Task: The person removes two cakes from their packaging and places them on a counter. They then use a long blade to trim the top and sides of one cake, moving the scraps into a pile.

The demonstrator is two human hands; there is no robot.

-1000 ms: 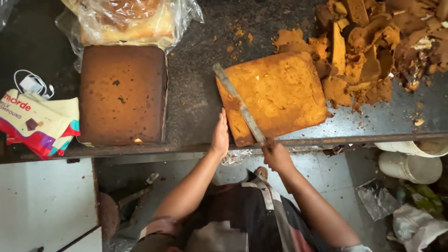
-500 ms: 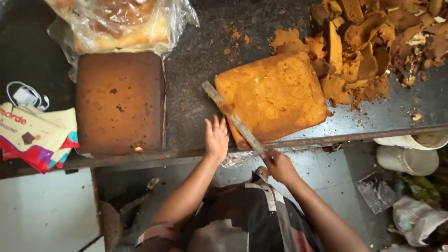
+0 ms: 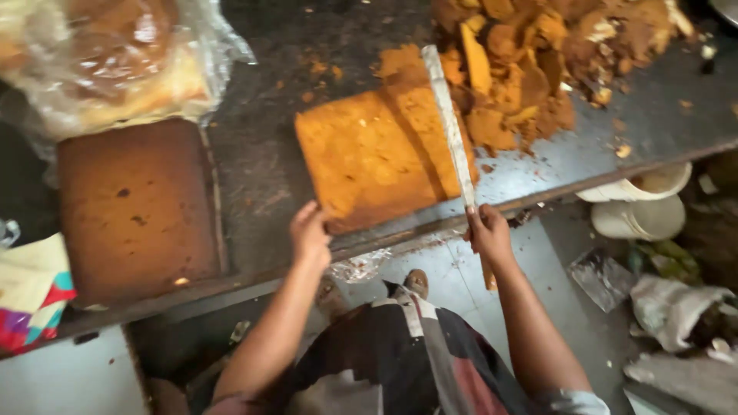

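Note:
A square golden cake slab (image 3: 377,157) lies on the dark worktop (image 3: 269,154) near its front edge. My left hand (image 3: 309,234) presses against the slab's near left corner. My right hand (image 3: 487,234) grips the handle of a long knife (image 3: 450,127). The blade lies flat along the slab's right side, pointing away from me. A pile of cut cake trimmings (image 3: 530,61) sits just right of and behind the slab.
A darker brown cake in a square tin (image 3: 134,207) stands at the left. Cakes wrapped in clear plastic (image 3: 108,61) lie behind it. A colourful packet (image 3: 34,303) is at the far left edge. White buckets (image 3: 638,204) and rubbish bags stand on the floor at right.
The knife swung from lying diagonally across the slab's near left side to along its right side. My left hand moved to the slab's near corner. The slab has turned slightly.

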